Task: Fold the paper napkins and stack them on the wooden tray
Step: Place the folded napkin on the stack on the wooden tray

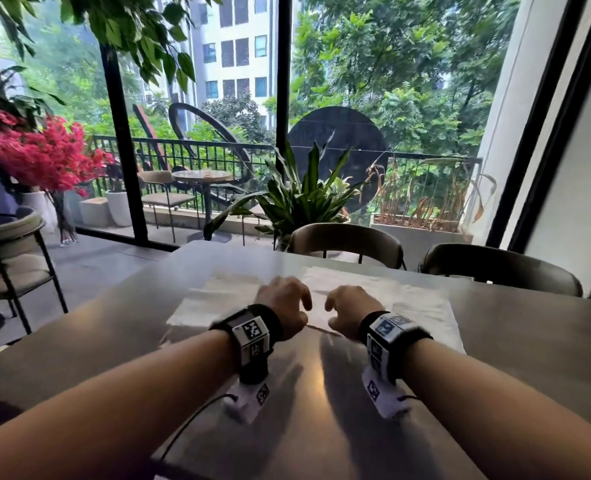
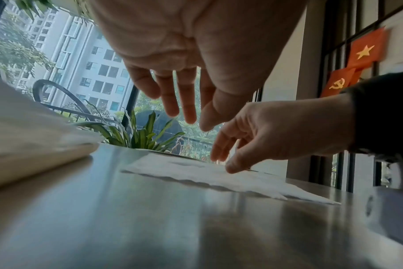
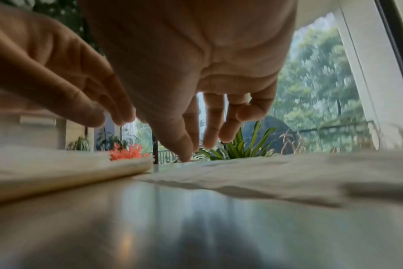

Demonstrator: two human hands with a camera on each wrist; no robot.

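An unfolded white paper napkin [image 1: 408,303] lies flat on the table, right of centre. The pale wooden tray [image 1: 197,313] sits to its left, with folded napkins [image 1: 224,285] on it. My left hand [image 1: 287,299] hovers between tray and napkin, fingers hanging straight and holding nothing. My right hand [image 1: 349,306] is just beside it over the napkin's near left part. In the left wrist view the right hand [image 2: 253,138] touches the napkin [image 2: 219,178] with its thumb tip, while the left hand [image 2: 186,102] stays above the table. The right wrist view shows my right hand [image 3: 196,131], the napkin [image 3: 265,174] and the tray [image 3: 58,180].
The grey table [image 1: 304,393] reaches toward me with bare surface in front of my wrists. Two chairs [image 1: 346,240] [image 1: 494,268] stand at its far edge, another chair [image 1: 6,258] at the left. A potted plant [image 1: 304,199] and glass wall lie beyond.
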